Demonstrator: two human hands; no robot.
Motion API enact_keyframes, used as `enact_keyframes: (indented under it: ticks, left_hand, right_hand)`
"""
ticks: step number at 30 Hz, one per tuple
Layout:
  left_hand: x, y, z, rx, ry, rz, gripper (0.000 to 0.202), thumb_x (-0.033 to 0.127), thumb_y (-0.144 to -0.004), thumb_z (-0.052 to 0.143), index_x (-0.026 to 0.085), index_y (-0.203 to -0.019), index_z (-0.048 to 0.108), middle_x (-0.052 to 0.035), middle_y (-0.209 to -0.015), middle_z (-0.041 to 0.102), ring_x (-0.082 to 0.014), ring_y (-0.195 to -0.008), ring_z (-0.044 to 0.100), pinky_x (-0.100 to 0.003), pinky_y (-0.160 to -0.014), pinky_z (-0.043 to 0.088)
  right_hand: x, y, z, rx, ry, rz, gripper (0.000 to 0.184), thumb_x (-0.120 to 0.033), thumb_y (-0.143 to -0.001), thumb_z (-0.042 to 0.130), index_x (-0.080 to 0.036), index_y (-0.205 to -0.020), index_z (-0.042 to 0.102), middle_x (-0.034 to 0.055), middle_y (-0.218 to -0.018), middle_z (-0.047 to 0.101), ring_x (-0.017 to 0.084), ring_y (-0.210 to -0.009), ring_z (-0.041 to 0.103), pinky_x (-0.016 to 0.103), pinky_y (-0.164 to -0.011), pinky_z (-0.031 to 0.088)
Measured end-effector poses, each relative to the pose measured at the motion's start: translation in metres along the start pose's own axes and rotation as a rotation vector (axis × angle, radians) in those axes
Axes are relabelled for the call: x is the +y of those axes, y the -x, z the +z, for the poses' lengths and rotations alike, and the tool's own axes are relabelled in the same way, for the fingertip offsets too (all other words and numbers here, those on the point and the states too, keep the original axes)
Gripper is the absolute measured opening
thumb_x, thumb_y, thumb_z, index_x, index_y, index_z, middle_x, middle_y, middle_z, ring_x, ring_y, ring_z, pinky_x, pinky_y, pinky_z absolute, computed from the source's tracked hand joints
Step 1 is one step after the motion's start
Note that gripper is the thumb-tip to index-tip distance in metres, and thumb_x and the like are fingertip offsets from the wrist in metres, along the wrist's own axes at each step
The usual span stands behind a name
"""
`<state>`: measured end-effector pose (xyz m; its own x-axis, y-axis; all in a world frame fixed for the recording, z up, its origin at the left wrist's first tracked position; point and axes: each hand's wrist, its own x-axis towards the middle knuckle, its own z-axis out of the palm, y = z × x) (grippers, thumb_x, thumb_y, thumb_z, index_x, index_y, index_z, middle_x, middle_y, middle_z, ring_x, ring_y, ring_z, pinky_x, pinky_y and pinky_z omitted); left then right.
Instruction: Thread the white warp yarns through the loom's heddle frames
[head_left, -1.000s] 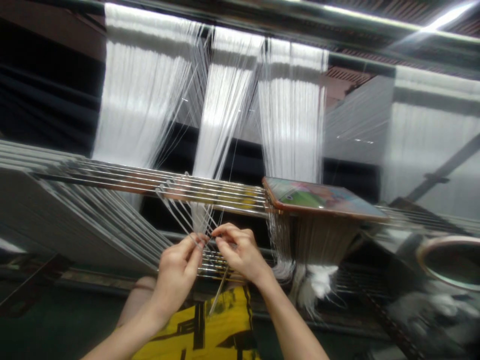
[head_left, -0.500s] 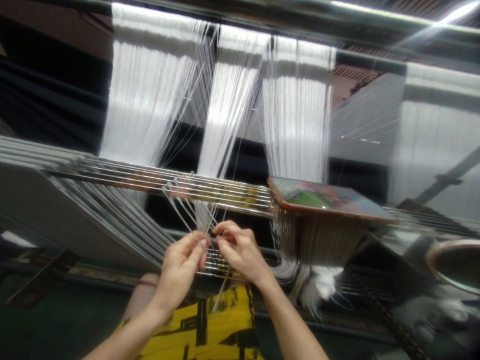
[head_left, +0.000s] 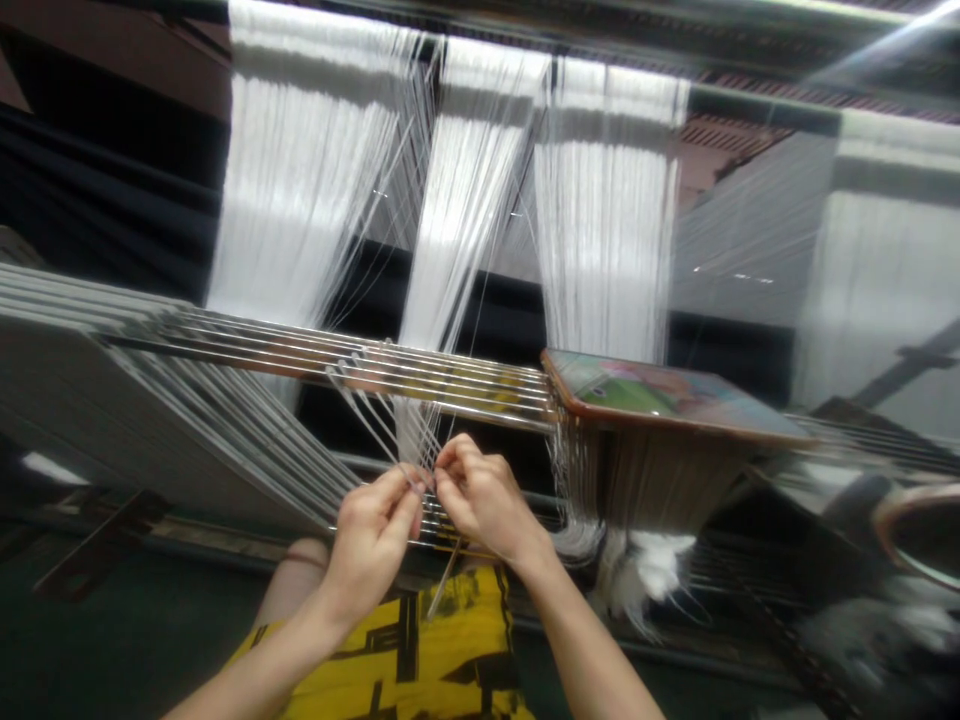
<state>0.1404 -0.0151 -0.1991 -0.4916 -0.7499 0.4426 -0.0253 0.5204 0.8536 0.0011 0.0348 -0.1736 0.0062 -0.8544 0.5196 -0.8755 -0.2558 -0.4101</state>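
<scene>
My left hand [head_left: 379, 535] is closed in a pinch on a few slim heddles [head_left: 367, 410], which slant down from the metal rods to its fingertips. Close beside it, almost fingertip to fingertip, my right hand [head_left: 487, 500] has thumb and forefinger drawn together; whatever they hold is too fine to make out. A narrow bundle of white warp threads [head_left: 442, 240] drops behind the rods to just above both hands. Below the right hand a thin stick [head_left: 444, 580] pokes out over the yellow and black cloth on my lap; its upper end is hidden.
Parallel metal rods [head_left: 465, 385] cross in front of me. Packed grey heddles [head_left: 187, 420] fill the left side. On the right, a phone [head_left: 675, 395] lies across the rods above more heddles and a knotted white thread bundle [head_left: 656, 565]. Wider thread sheets [head_left: 300, 200] hang behind.
The view has shifted slightly, so the loom sits a little further right in it. Both hands keep their pinch at nearly the same spot, their fingertips now closer together.
</scene>
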Motion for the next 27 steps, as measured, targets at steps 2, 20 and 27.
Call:
enact_keyframes:
  ticks: [2, 20, 27]
  left_hand:
    - [-0.004, 0.0, 0.0, -0.001, 0.086, -0.074, 0.018, 0.031, -0.083, 0.047, 0.017, -0.076, 0.055, 0.0061, -0.049, 0.046, -0.0071, -0.046, 0.043, -0.018, -0.049, 0.035]
    - [-0.017, 0.01, -0.007, -0.061, 0.12, -0.259, 0.041, 0.04, -0.081, 0.048, 0.015, -0.112, 0.057, 0.0012, -0.054, 0.061, -0.0074, -0.032, 0.043, -0.019, -0.033, 0.032]
    - [-0.004, 0.014, -0.005, 0.034, -0.059, -0.005, 0.024, 0.031, -0.082, 0.049, 0.016, -0.092, 0.065, 0.0008, -0.055, 0.061, -0.0095, -0.043, 0.054, -0.019, -0.044, 0.043]
  right_hand:
    - [0.002, 0.002, 0.0, 0.018, -0.025, -0.032, 0.014, -0.014, -0.082, 0.046, -0.017, -0.093, 0.054, 0.0035, -0.078, 0.066, 0.013, -0.059, 0.062, 0.021, -0.057, 0.044]
    - [-0.004, 0.013, -0.001, 0.06, -0.113, -0.145, 0.018, -0.014, -0.084, 0.043, -0.018, -0.096, 0.055, 0.0013, -0.08, 0.065, 0.009, -0.054, 0.057, 0.018, -0.056, 0.042]
    - [-0.009, 0.007, 0.0, -0.042, -0.054, -0.057, 0.01, -0.015, -0.082, 0.046, -0.017, -0.089, 0.052, -0.0035, -0.055, 0.059, 0.01, -0.044, 0.054, 0.02, -0.053, 0.041]
